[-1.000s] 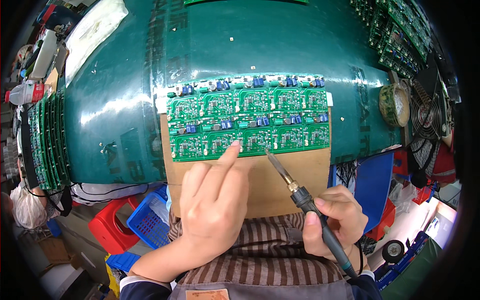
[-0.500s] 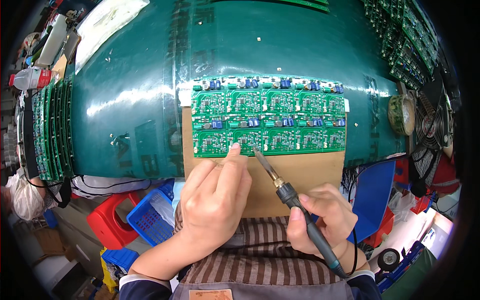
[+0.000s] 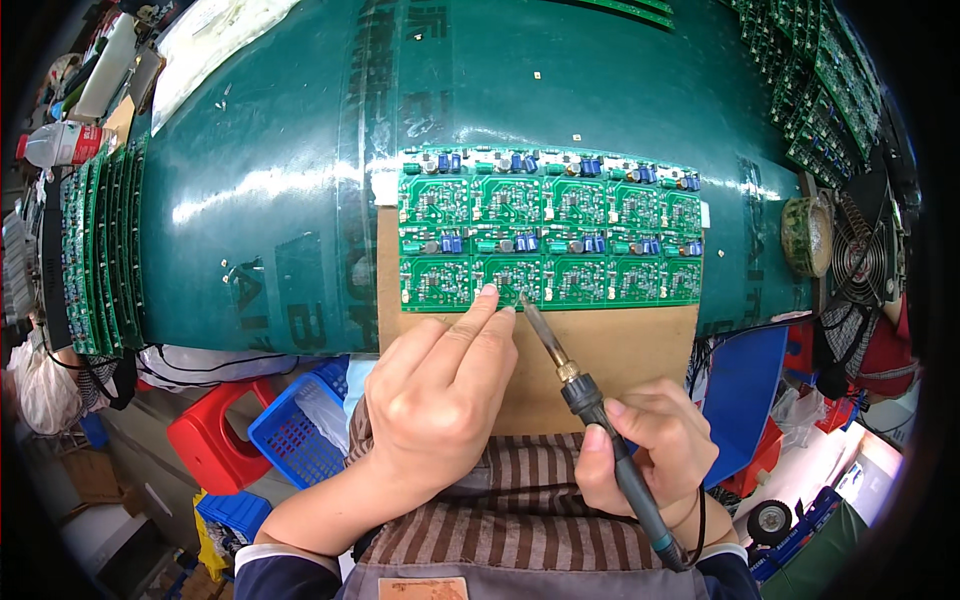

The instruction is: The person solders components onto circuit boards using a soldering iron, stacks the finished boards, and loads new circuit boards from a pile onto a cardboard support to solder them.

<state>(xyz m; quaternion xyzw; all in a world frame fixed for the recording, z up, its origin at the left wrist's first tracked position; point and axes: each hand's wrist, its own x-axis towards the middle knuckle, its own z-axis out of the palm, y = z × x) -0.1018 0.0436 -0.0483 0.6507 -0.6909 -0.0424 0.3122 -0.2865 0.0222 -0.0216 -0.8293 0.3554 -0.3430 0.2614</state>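
Observation:
A green circuit board panel (image 3: 574, 206), a grid of repeated small circuits with blue and green parts, lies on a brown cardboard sheet (image 3: 545, 405). My right hand (image 3: 655, 440) grips a soldering iron (image 3: 590, 400) by its dark handle. The iron's tip meets the panel's near edge, left of its middle. Just left of the tip, my left hand (image 3: 440, 395) is closed, with its index fingertip on the near row of circuits and the middle fingertip at the edge. Its thumb is hidden, and anything small between the fingers cannot be made out.
Stacked boards stand at the left (image 3: 105, 250) and far right (image 3: 825, 90) of the green mat (image 3: 270, 200). A tape roll (image 3: 805, 235) and a fan (image 3: 860, 250) sit at the right edge. Below left are a red stool (image 3: 215, 440) and a blue basket (image 3: 300, 425).
The board appears slightly farther right in view. My left index and middle fingers have stretched forward along the panel's edge. The iron stays in my right hand, its tip still at that edge.

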